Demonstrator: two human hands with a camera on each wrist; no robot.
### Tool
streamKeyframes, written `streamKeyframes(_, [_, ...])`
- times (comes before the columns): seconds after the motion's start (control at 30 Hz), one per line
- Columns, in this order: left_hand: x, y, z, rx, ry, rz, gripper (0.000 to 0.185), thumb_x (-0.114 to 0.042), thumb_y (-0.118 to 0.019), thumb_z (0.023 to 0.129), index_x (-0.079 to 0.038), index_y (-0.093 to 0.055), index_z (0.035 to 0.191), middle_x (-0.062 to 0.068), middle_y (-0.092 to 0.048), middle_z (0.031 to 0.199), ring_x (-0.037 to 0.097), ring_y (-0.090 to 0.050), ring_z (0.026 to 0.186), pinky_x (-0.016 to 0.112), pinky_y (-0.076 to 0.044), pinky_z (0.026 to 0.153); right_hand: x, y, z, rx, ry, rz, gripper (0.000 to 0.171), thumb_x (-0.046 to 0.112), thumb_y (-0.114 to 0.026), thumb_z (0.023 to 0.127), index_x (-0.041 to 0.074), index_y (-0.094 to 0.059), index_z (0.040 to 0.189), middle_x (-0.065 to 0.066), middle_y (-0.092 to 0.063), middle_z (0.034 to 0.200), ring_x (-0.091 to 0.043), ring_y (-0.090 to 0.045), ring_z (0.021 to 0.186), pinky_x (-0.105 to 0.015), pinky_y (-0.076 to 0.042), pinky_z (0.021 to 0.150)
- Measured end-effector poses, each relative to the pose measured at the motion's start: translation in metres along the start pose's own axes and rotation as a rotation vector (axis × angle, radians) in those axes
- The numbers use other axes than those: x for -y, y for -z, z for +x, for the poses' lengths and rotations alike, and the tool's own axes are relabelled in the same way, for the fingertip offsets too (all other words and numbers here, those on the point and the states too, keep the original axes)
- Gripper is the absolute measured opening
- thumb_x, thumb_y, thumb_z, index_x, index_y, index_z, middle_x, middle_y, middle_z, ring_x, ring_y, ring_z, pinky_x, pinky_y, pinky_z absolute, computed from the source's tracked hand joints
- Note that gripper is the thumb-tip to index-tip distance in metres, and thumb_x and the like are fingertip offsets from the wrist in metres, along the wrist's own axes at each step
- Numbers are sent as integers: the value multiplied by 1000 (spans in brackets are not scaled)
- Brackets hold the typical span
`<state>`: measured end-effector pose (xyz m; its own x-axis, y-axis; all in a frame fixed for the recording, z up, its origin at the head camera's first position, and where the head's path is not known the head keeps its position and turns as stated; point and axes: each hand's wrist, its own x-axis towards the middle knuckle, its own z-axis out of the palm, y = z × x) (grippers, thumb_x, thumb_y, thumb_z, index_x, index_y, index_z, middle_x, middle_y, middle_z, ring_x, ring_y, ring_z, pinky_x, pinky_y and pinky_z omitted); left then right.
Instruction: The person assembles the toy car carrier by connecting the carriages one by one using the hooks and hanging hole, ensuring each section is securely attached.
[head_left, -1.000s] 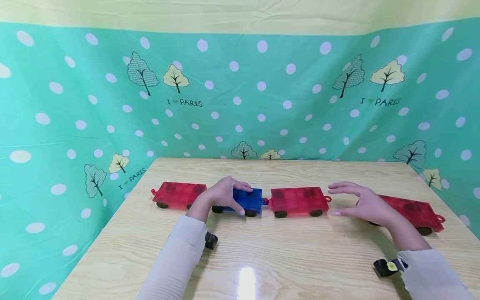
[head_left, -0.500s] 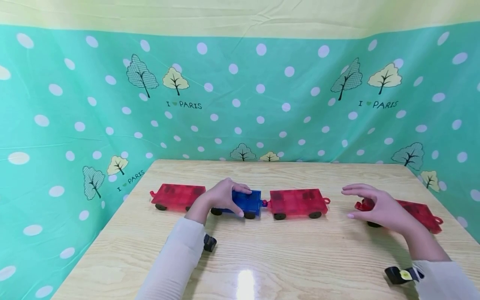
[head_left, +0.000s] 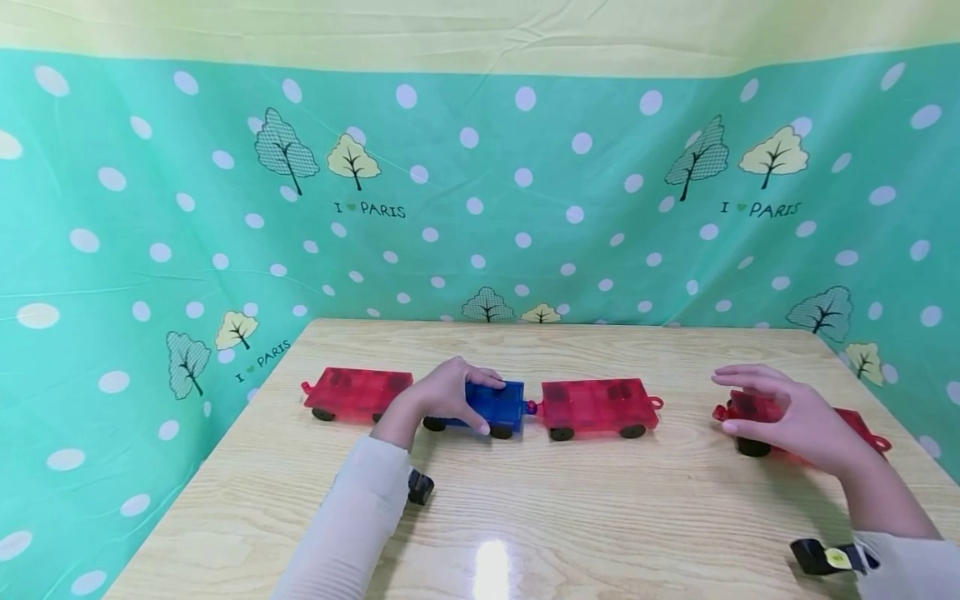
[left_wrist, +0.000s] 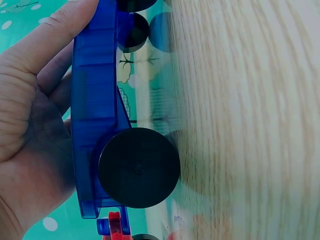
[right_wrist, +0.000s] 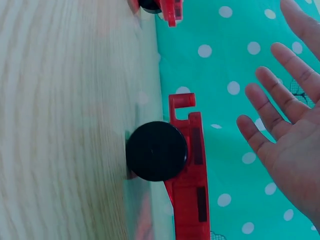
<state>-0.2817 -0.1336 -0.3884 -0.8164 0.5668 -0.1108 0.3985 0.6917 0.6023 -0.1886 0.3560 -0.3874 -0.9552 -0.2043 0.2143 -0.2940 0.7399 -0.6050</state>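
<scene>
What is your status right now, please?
Left hand grips blue wagon. Right hand open over far-right red wagon, not gripping. Gap to middle red wagon unobstructed.

bright, even light | glare patch on table [head_left: 491, 567] – wrist views blurred close-up | head view edges bowed

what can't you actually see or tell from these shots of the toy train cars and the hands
- Head view: whether the left red car and the blue car are coupled; the left hand covers that joint.
- Head view: most of the far right red car, behind the right hand.
- Right wrist view: that car's rear end, cut off by the bottom edge.
- Left wrist view: the table is blurred.
</scene>
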Motion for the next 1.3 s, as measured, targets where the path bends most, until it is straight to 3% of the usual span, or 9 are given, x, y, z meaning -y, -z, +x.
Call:
streamKeyframes(0.13, [0,0,0,-2,-3,5,68,-21,-99,76,-18,-74,139,5,-63,154,34,-50,151,53,-43,123,-4,5,-3,-8,-28,-6,63,20,-85,92,10,-59,149,45,-36,133,-11,-58,127,-17,-54,88])
streamKeyframes(0.37, [1,0,1,-4,0,10,68,-21,-99,76,-19,-74,139,4,-63,154,35,-44,154,54,-42,123,-13,15,-10,-71,10,67,70,6,-85,89,0,-51,149,46,-43,129,27,-40,111,0,-42,81])
streamKeyframes(0.57, [1,0,0,-5,-2,11,68,-21,-99,76,-19,-74,139,5,-63,154,36,-43,154,54,-42,124,-23,23,-16,-86,2,6,80,9,-87,87,4,-47,155,46,-35,131,24,-30,111,-3,-37,78])
streamKeyframes(0.77, [1,1,0,-3,-9,11,68,-21,-99,76,-18,-73,139,6,-63,155,35,-46,153,54,-43,123,-36,27,-22,-116,19,-5,80,9,-88,85,13,-50,156,45,-30,138,16,-30,124,-3,-22,107])
streamKeyframes(0.87, [1,1,0,-3,-8,14,68,-21,-99,76,-18,-73,139,6,-63,154,34,-47,153,54,-43,123,-43,30,-23,-111,2,14,79,10,-87,86,14,-49,156,46,-28,139,9,-26,138,-47,-12,136])
streamKeyframes(0.93, [2,1,0,-2,-9,16,68,-22,-99,76,-18,-73,139,5,-63,154,34,-48,152,53,-43,123,-47,32,-24,-95,-21,15,79,12,-87,87,14,-48,157,47,-25,139,-12,-22,151,-84,-14,119])
streamKeyframes(1.0, [2,1,1,-1,-12,15,68,-22,-99,76,-18,-73,140,6,-63,154,34,-49,152,53,-44,123,-51,34,-24,-79,-46,-5,79,15,-87,88,12,-48,156,48,-22,138,-30,-22,151,-91,-26,99])
streamKeyframes(1.1, [2,1,1,2,-14,13,68,-21,-99,77,-18,-73,140,6,-63,154,34,-49,151,53,-44,122,-55,37,-24,-50,-76,-46,77,18,-87,89,8,-48,154,49,-18,137,-54,-27,132,-84,-37,87])
streamKeyframes(1.3, [3,1,1,2,-8,12,68,-22,-99,77,-19,-73,139,5,-63,154,35,-47,152,54,-43,123,-60,42,-25,1,-112,-61,71,16,-87,89,6,-50,149,45,-24,128,-46,-33,124,-55,-56,81])
